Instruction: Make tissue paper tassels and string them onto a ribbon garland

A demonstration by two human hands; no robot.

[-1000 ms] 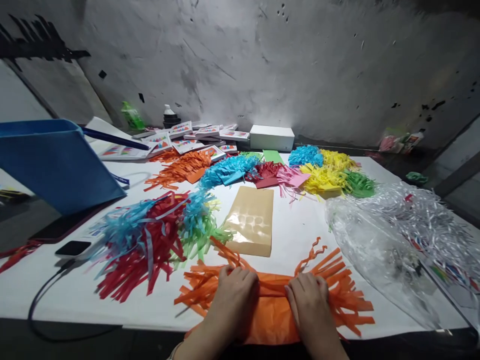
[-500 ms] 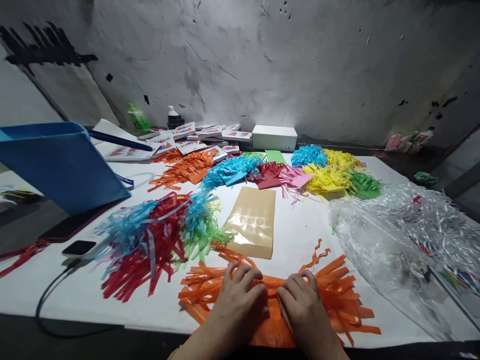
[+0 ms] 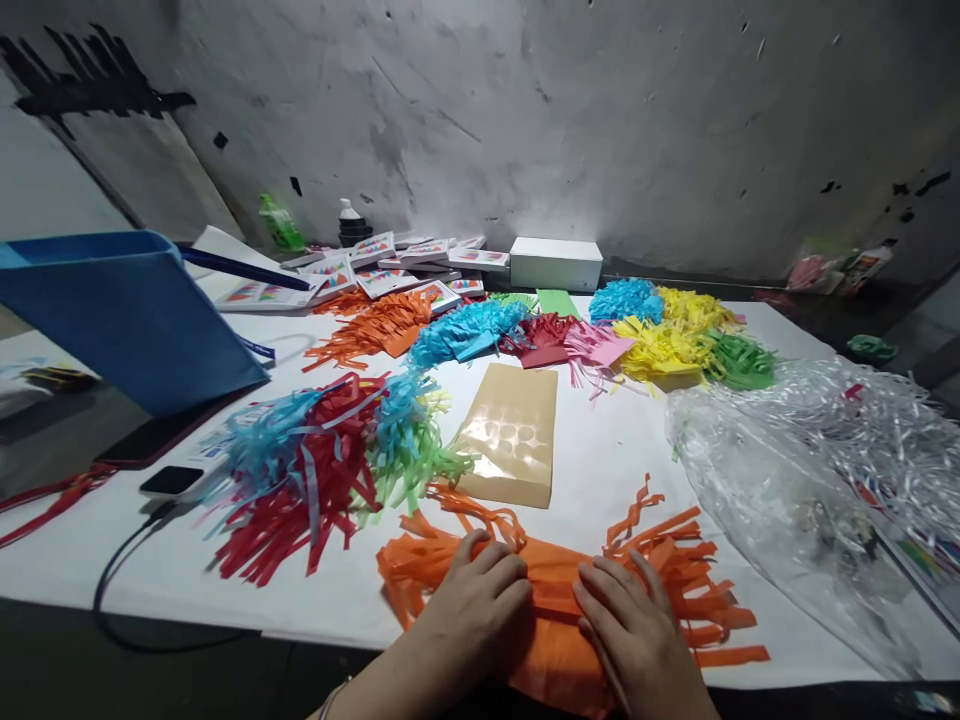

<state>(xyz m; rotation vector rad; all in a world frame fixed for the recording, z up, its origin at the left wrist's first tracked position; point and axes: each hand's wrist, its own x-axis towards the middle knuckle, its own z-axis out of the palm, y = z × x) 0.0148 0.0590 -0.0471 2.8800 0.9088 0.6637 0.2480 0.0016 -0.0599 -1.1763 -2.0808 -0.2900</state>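
Observation:
At the front edge of the table lies a sheet of orange tissue paper (image 3: 559,570), its left and right ends cut into fringe and its plain middle folded over. My left hand (image 3: 484,600) is closed on the left part of the fold, fingertips curled and thumb hidden. On the right part, my right hand (image 3: 634,620) has its fingers bent over the same fold. Just beyond the hands lies a tan envelope (image 3: 510,430) with clear round stickers on it. Curly orange strips stick up past both hands.
Bundles of red fringe (image 3: 330,480) and blue fringe lie left, near a blue holder (image 3: 150,320) and a cabled white device (image 3: 176,480). Several coloured tassel packs (image 3: 540,340), flat boxes (image 3: 330,275) and a white box (image 3: 555,265) line the back. A clear plastic bag (image 3: 765,510) lies right.
My hands have spread slightly apart, the right one shifting rightward. More of the folded orange middle shows between them. The whole view has shifted a little.

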